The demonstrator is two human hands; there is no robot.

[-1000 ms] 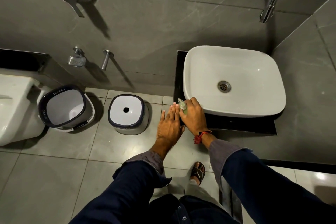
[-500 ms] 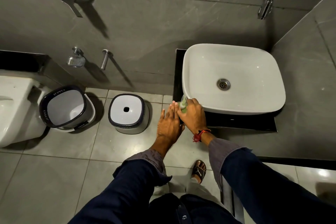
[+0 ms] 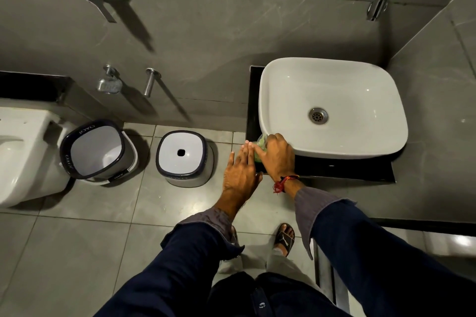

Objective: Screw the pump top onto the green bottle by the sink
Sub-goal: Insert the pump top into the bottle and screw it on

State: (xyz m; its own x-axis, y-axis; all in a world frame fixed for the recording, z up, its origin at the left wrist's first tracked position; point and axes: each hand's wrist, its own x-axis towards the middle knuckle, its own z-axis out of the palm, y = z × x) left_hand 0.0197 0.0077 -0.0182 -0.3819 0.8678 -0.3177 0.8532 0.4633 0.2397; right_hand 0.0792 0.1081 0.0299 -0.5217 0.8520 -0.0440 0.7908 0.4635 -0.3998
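A: Where is the green bottle [image 3: 258, 156]?

B: On the dark counter [image 3: 334, 167] at the front left corner of the white sink [image 3: 332, 108], almost hidden between both hands. Only a sliver of green shows. Seen from above, it seems to stand upright, its long axis pointing toward the camera.

A: Which hand is on it?

B: The right hand [image 3: 279, 156] sits directly over the top, fingers curled down around what I judge to be the pump top, which I cannot make out clearly. The left hand [image 3: 240, 170] lies flat against the bottle's left side, fingers straight, bracing, not gripping.

A: So the twist?

B: Likely about that upright axis, right hand turning, left steadying.
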